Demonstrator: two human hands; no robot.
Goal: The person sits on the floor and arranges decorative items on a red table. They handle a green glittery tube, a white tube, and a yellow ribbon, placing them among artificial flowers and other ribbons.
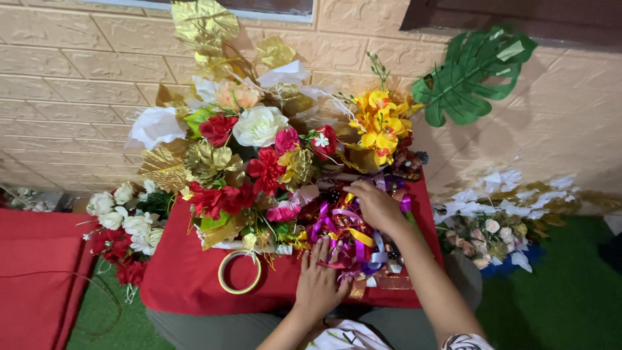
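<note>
A big arrangement of artificial flowers [259, 142], red, white, pink, yellow and gold, stands on a table with a red cloth [184, 275]. In front of it lies a tangle of purple, yellow, pink and red ribbons [346, 236]. My left hand [317, 282] lies flat on the near side of the ribbon pile, fingers spread. My right hand [376, 206] reaches further in and presses on the far side of the pile, close to the yellow flowers [379, 123]. Whether its fingers pinch a ribbon is hidden.
A roll of tape [240, 272] lies on the cloth left of my left hand. White and red flowers [123, 227] hang off the left edge. A large green leaf [473, 74] leans on the brick wall. More flowers [495, 227] lie on green turf at right.
</note>
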